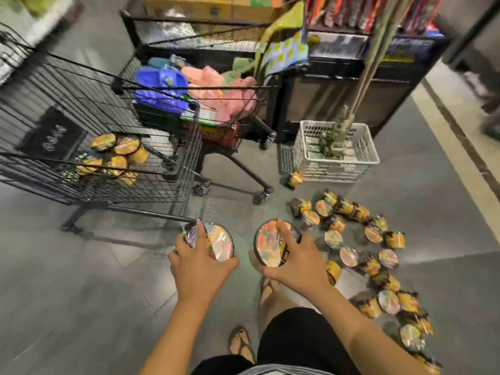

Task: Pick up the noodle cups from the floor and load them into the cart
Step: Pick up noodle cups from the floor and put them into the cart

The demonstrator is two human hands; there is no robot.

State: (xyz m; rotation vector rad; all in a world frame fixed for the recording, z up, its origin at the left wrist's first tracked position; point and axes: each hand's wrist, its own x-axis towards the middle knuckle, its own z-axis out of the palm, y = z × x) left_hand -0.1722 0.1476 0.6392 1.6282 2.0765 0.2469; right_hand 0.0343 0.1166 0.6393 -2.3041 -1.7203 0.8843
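Observation:
My left hand grips a noodle cup by its foil lid, held above the floor. My right hand grips a second yellow-and-black noodle cup the same way. Both cups hang in front of me, just right of the black wire cart at the left. Several noodle cups lie in that cart's basket. Many more noodle cups are scattered on the grey floor to my right, running down toward the frame's lower right corner.
A second cart with blue and pink goods stands behind the first. A white plastic crate holding poles sits on the floor against a dark shelf unit, with one stray cup beside it. My sandalled feet are below.

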